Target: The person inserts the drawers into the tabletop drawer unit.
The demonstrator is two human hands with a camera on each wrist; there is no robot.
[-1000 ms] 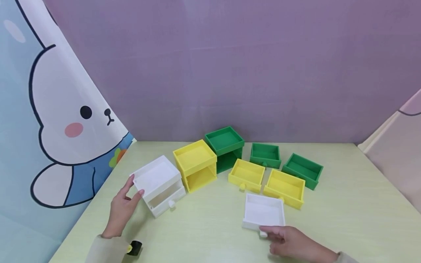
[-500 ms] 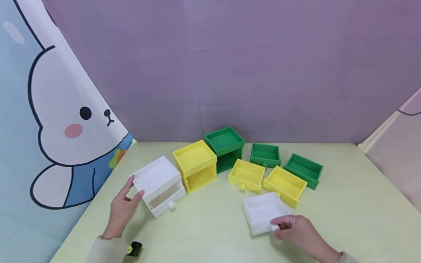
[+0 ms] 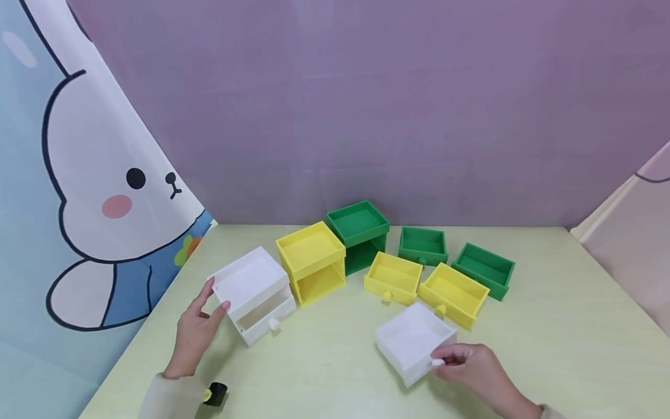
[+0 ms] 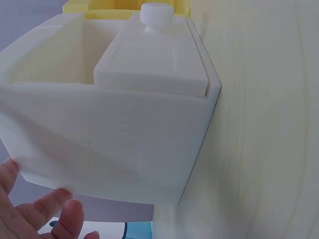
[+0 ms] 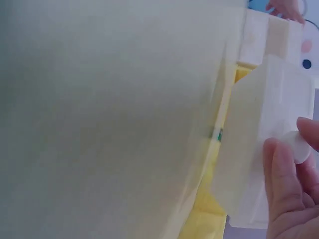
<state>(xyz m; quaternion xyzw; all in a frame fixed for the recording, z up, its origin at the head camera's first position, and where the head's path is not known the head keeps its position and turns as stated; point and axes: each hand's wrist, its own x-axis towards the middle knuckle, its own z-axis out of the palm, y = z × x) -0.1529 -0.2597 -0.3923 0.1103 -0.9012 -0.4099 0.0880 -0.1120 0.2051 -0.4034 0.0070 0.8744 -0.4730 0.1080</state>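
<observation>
Thumb and fingers of the right hand [image 3: 478, 372] pinch the knob [image 3: 437, 362] of a loose white drawer [image 3: 410, 337], to the right of the white cabinet [image 3: 251, 282]. With thumb and fingers spread apart, the left hand [image 3: 193, 337] touches that cabinet's left side; 1 inserted drawer [image 3: 262, 333] fills its lower slot. Just beside it on the right stands the yellow cabinet [image 3: 311, 250]; 2 yellow drawers [image 3: 392, 276] lie farther right. Behind it, to the right, are the green cabinet [image 3: 358, 224] and 2 green drawers [image 3: 421, 240].
</observation>
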